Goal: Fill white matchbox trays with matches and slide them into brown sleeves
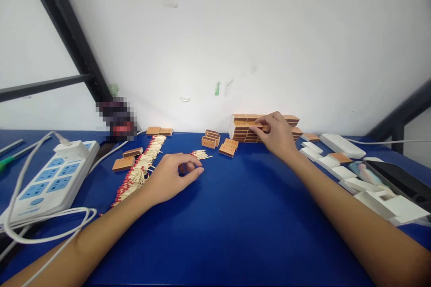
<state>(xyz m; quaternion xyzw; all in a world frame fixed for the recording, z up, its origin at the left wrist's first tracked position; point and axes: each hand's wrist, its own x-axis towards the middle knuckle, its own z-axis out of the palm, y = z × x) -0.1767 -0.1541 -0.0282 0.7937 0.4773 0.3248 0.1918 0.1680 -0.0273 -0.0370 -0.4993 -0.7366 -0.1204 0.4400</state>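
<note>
My right hand reaches to the stack of matchboxes against the wall. Its thumb and fingertips pinch the right end of a matchbox on the front of the stack. My left hand hovers over the blue table with fingers curved and thumb apart, holding nothing. Just beyond its fingertips lies a small pile of matches. A long heap of red-tipped matches stretches to its left, partly hidden by the hand and forearm. Loose matchboxes lie in front of the stack, and several more stand beside them.
On the left are a white power strip with cables and two matchboxes. More matchboxes lie by the wall. At right are white matchbox trays, a white block-shaped device and a dark phone. Black frame bars flank the table.
</note>
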